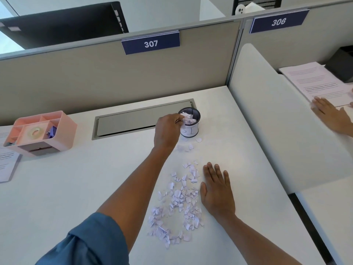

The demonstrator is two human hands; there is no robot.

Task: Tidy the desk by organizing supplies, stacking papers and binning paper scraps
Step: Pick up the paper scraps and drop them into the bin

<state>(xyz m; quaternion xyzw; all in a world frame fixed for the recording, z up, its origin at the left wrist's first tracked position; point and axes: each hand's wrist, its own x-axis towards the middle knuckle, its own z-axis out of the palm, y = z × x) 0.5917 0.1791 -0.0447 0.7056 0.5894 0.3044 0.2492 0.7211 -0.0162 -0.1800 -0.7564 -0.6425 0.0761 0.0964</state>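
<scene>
Black mesh cup [193, 119] is filling with paper scraps [176, 203]; I'm seeing my left hand [168, 131] pinching some over it. My right hand [217, 190] is lying flat, fingers open, beside the desk's pile. Pink organizer [63, 129] is holding tape [35, 132].

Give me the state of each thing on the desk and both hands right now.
mesh cup: upright, part-filled with scraps
paper scraps: most loose on desk
left hand: pinching scraps at cup rim
right hand: flat on desk, empty
pink organizer: upright, holds tape roll
cable hatch: closed
</scene>
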